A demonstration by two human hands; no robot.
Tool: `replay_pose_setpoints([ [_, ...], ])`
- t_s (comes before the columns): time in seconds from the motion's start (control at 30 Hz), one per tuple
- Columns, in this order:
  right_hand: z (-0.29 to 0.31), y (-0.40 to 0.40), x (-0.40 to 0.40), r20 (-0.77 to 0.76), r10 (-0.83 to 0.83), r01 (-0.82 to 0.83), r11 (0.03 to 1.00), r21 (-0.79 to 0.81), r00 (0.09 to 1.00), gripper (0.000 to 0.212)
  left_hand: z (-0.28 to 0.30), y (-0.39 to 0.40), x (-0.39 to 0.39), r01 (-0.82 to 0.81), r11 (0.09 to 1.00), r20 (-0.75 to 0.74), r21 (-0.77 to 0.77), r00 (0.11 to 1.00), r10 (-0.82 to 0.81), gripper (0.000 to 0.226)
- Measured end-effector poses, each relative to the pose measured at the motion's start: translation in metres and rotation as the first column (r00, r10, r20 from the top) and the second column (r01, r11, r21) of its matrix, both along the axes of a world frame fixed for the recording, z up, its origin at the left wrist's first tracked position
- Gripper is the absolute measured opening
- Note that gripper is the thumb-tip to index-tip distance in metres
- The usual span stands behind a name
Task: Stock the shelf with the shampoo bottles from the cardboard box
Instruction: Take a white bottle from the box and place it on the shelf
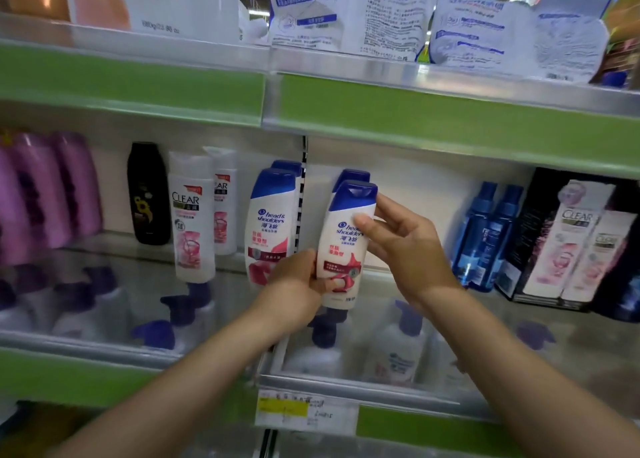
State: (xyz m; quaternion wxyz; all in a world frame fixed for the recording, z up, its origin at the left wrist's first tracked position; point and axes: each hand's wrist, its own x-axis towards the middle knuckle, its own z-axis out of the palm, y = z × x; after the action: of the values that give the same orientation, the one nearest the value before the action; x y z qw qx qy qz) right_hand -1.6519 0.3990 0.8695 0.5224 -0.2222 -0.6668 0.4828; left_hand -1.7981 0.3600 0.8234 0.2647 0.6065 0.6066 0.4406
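Left hand (298,281) grips the upright white blue-capped shampoo bottle (346,243) low; right hand (401,246) pinches its shoulder, shelf (415,277) just behind.

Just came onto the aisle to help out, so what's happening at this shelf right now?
A person is stocking shampoo. The left hand grips the bottom of a Head & Shoulders bottle, and the right hand steadies its top. It is held tilted at the middle shelf, in front of another blue-capped bottle, not yet set down.
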Motion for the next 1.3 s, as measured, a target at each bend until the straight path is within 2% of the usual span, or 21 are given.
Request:
replay_pose_setpoints([
  [0.37, -0.003, 0.021, -0.003, 0.014, -0.004, 0.004, 0.999, 0.051, 1.000, 0.035, 0.005, 0.019, 0.005, -0.122, 0.991, -0.099, -0.062, 0.988, 0.115, 0.024],
  [0.67, -0.003, 0.018, -0.006, 0.054, -0.071, 0.069, 0.997, 0.035, 0.996, 0.035, 0.009, 0.014, 0.003, -0.073, 0.994, -0.044, -0.086, 0.997, 0.069, 0.028],
  [0.83, -0.003, 0.014, -0.009, 0.093, -0.160, 0.163, 0.986, -0.029, 0.983, 0.054, 0.013, 0.004, 0.003, -0.034, 0.992, -0.049, -0.122, 0.998, 0.029, 0.019],
  [0.93, 0.001, 0.005, -0.009, 0.188, -0.260, 0.274, 0.960, -0.054, 0.947, 0.067, 0.013, -0.011, 0.002, 0.000, 0.990, -0.081, -0.138, 0.997, -0.011, 0.007],
  [1.03, 0.005, -0.013, -0.011, 0.243, -0.421, 0.442, 0.896, -0.034, 0.874, 0.072, 0.016, -0.038, 0.002, 0.045, 0.998, -0.022, -0.054, 0.999, -0.047, 0.022],
  [1.17, 0.009, -0.058, -0.022, 0.250, -0.523, 0.556, 0.827, -0.085, 0.815, 0.069, 0.027, -0.081, -0.009, 0.015, 1.000, -0.020, 0.019, 1.000, -0.014, 0.020],
  [1.3, 0.009, -0.113, -0.042, 0.361, -0.579, 0.635, 0.771, -0.049, 0.731, 0.063, 0.043, -0.129, -0.032, 0.004, 0.997, 0.007, 0.074, 1.000, -0.004, 0.024],
])
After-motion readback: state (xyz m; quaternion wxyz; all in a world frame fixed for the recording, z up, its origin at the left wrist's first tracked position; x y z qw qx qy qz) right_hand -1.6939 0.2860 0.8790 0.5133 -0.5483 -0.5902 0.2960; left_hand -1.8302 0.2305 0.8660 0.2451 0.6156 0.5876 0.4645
